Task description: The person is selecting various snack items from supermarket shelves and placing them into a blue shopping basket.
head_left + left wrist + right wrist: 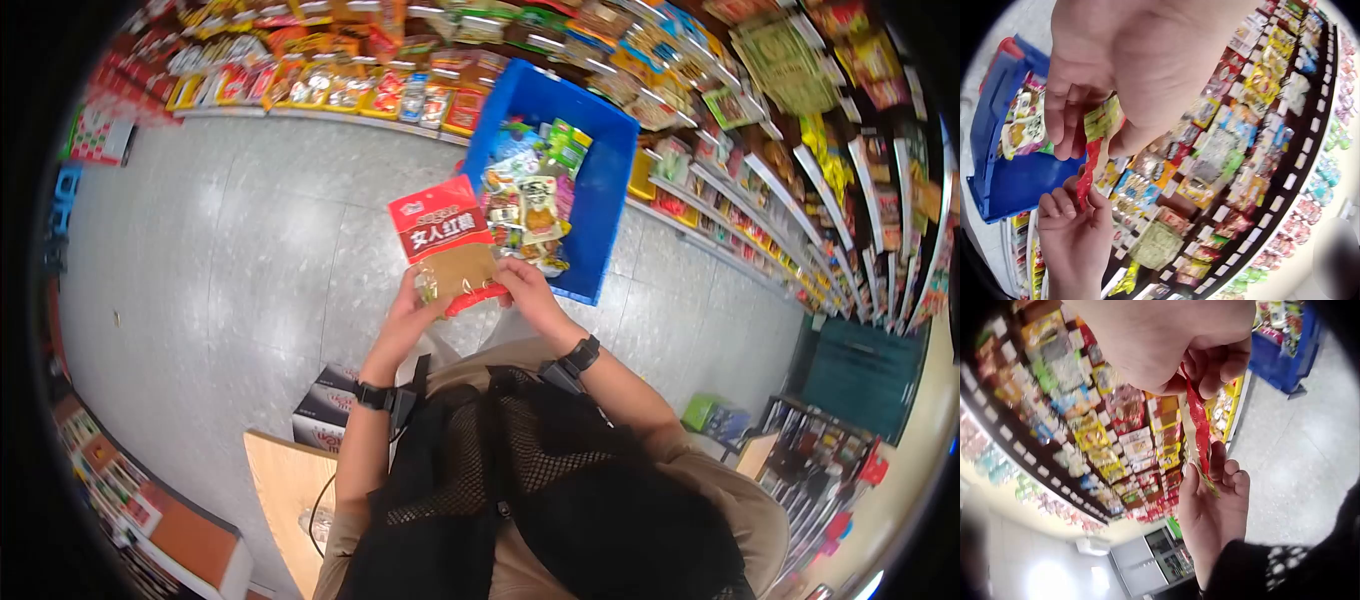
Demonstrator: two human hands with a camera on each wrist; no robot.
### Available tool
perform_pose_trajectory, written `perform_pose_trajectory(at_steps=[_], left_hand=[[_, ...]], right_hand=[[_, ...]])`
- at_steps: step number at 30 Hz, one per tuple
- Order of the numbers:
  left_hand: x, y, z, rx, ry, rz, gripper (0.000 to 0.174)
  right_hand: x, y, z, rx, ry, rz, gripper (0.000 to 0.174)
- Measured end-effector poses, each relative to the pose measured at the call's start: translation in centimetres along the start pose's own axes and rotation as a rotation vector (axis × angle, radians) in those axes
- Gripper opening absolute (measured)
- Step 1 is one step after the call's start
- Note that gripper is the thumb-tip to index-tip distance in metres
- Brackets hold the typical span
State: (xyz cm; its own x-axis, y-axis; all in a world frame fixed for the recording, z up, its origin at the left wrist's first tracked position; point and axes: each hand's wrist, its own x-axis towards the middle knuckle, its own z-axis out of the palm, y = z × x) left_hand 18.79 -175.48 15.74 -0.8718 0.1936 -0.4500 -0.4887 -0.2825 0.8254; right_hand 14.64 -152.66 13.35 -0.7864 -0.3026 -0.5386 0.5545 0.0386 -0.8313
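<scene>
A packet of brown sugar [450,245], red at the top with a clear window below, is held up in front of the body between both hands. My left hand [405,318] grips its lower left side, thumb on the front. On the lower right corner, the right hand [537,300] pinches the red bottom edge. Both wrist views show the packet nearly edge-on, its red strip [1197,422] running between the two hands. Just beyond the packet, a blue crate [606,200] holds several snack bags [540,212], partly hidden behind the packet.
Shelves of packaged snacks [340,85] curve along the far side and the right [740,190]. Grey tiled floor [260,220] lies to the left. Near the body are a dark printed carton [325,405] and a wooden tabletop [275,490].
</scene>
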Motion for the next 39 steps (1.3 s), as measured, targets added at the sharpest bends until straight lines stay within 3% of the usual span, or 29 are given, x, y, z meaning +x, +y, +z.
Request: perform_pose_trajectory(at_steps=[4, 7, 9, 10, 12, 15, 16, 19, 22, 23, 25, 26, 27, 28, 29, 31, 33, 35, 37, 39], left_hand=[[10.9, -9.4, 8.6, 0.007, -0.065, -0.246, 0.034], [18.0, -17.9, 12.7, 0.114, -0.057, -0.402, 0.023], [20.1, -21.3, 15.5, 0.121, 0.014, -0.448, 0.018], [21.0, -21.7, 16.5, 0.168, 0.029, -0.465, 0.026], [22.3, -22.1, 18.6, 0.423, 0.197, -0.345, 0.032], [21.5, -23.3, 19.3, 1.014, 0.458, -0.041, 0.046], [20.8, -22.8, 20.0, 1.035, 0.552, -0.043, 0.044], [17.2, -24.6, 18.6, 1.013, 0.676, 0.026, 0.037], [11.6, -25.0, 19.7, 0.998, 0.903, 0.025, 0.028], [9.4, -26.6, 19.0, 1.034, 0.942, 0.057, 0.027], [5.4, -35.2, 14.9, 0.887, 1.066, -0.044, 0.026], [3.6, -38.0, 14.8, 0.524, 1.090, -0.113, 0.022], [1.8, -38.7, 16.3, 0.205, 1.067, -0.205, 0.021], [0.6, -39.7, 18.0, 0.111, 1.062, -0.301, 0.023], [-1.0, -40.8, 19.3, 0.084, 0.939, -0.449, 0.027], [-3.1, -45.1, 22.9, 0.019, 0.921, -0.536, 0.033], [-4.1, -48.6, 27.9, 0.009, 0.883, -0.577, 0.034], [-4.0, -53.0, 32.5, -0.001, 0.855, -0.593, 0.035], [-4.0, -55.7, 38.1, -0.066, 0.765, -0.548, 0.035], [-4.2, -58.4, 42.9, -0.092, 0.715, -0.561, 0.035]], right_hand=[[0.1, 6.2, -13.3, 0.070, 0.227, 0.113, 0.019], [1.7, 11.2, -21.3, -0.032, 0.325, 0.354, 0.021], [2.2, 12.7, -25.1, 0.042, 0.283, 0.414, 0.030], [2.7, 13.4, -26.5, 0.083, 0.260, 0.408, 0.033], [3.7, 14.1, -28.8, 0.132, 0.148, 0.379, 0.040], [3.9, 13.1, -30.1, 0.147, 0.099, 0.533, 0.039], [3.5, 12.7, -30.5, 0.083, 0.058, 0.529, 0.036], [3.3, 13.7, -32.5, -0.030, -0.172, 0.448, 0.031], [3.1, 14.1, -34.9, -0.034, -0.212, 0.399, 0.024], [2.8, 13.6, -35.8, -0.051, -0.226, 0.359, 0.022], [2.3, 12.5, -38.7, -0.093, -0.223, 0.275, 0.021], [2.3, 13.1, -40.8, -0.124, -0.267, 0.205, 0.019], [2.2, 13.6, -43.0, -0.160, -0.258, 0.181, 0.019], [2.1, 14.5, -45.8, -0.259, -0.239, 0.186, 0.020], [2.0, 15.7, -48.6, -0.359, -0.225, 0.193, 0.020], [0.8, 17.9, -55.1, -0.553, -0.169, 0.187, 0.024], [1.2, 23.9, -64.0, -1.223, -0.334, 0.009, 0.029], [-3.8, 23.4, -70.4, -1.326, -0.088, 0.150, 0.032], [-8.8, 24.0, -76.6, -1.309, 0.016, 0.204, 0.029], [-12.1, 27.5, -84.6, -1.523, -0.266, 0.096, 0.036]])
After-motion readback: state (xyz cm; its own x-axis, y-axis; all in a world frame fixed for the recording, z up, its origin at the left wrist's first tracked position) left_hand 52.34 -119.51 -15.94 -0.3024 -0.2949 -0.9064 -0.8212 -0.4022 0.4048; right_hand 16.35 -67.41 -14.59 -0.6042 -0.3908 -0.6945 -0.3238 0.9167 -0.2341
